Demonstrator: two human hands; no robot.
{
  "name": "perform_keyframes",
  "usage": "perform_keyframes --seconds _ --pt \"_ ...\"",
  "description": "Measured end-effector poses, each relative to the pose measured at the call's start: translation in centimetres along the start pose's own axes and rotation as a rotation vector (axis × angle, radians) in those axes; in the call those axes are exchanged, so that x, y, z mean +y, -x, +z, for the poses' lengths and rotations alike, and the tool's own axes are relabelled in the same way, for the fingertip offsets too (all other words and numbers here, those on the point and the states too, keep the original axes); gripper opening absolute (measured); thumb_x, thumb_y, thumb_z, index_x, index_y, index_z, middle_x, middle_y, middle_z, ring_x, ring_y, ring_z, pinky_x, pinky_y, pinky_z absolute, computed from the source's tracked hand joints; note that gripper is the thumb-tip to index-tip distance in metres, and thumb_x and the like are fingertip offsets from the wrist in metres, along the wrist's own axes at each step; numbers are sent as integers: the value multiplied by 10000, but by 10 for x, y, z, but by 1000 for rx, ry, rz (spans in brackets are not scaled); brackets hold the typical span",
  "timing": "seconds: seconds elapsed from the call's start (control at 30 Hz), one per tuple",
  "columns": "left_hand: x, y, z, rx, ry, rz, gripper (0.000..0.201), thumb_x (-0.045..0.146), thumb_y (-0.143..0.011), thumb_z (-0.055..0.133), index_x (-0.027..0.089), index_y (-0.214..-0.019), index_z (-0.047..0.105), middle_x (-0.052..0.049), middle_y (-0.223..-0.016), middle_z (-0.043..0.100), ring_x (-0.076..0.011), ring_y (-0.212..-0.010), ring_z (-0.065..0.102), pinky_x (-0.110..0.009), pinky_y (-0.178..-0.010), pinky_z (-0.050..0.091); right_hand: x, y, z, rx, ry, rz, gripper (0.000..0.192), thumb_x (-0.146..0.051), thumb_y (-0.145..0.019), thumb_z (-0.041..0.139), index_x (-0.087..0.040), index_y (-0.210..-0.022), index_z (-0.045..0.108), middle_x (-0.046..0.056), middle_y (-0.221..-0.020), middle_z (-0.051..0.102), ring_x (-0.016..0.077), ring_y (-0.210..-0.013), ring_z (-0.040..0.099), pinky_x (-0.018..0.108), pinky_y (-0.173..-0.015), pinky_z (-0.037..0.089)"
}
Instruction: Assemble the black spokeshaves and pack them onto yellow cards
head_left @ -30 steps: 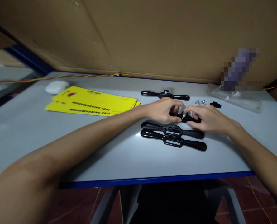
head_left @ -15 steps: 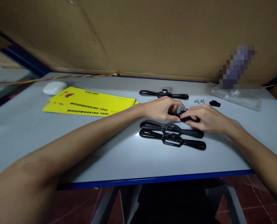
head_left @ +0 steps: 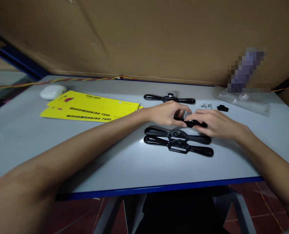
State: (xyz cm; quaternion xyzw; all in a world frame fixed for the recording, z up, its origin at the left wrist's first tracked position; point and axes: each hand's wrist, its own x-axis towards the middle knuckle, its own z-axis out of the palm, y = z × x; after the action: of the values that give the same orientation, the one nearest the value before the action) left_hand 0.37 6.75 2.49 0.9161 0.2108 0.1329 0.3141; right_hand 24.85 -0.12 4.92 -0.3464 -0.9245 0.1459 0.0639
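Note:
My left hand (head_left: 167, 113) and my right hand (head_left: 214, 123) meet over a black spokeshave (head_left: 192, 123) lying on the grey table (head_left: 115, 152). Both hands grip its middle, and my fingers hide most of it. Just in front of my hands lie two more black spokeshaves side by side, one (head_left: 180, 135) behind the other (head_left: 179, 146). A further spokeshave (head_left: 170, 98) lies beyond my hands. Two small silver wing screws (head_left: 207, 105) and a small black part (head_left: 222, 108) sit to the right of it.
Yellow cards printed "WOODWORKING TOOL" (head_left: 90, 107) lie at the left, with a white oval object (head_left: 53, 92) behind them. A clear plastic bag (head_left: 242, 100) lies at the back right. A cardboard wall (head_left: 144, 39) closes off the back. The table's blue front edge (head_left: 159, 188) is near me.
My hands stay on the spokeshave; the right fingers have shifted slightly over its middle. The view has drifted a little to the right.

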Motion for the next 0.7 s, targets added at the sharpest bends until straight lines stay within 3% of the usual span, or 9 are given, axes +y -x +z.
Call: perform_keyframes --seconds 0.5,0.7 --pt "1 0 -1 -23 -3 -11 400 437 -876 741 138 -1142 722 34 -730 527 -129 -654 470 -265 -639 362 -3 -2 -2 2 -48 61 313 -247 -949 562 -243 -1233 694 34 -965 691 171 -750 543 305 -714 326" --pt "0 0 0 -16 26 -21 300 441 -867 747 159 -901 650 45 -700 495 -113 -619 419 -263 -609 331 1 0 -1 21 -79 118 435 -298 -945 597 -253 -1375 642 18 -897 664 182 -735 535 302 -703 326"
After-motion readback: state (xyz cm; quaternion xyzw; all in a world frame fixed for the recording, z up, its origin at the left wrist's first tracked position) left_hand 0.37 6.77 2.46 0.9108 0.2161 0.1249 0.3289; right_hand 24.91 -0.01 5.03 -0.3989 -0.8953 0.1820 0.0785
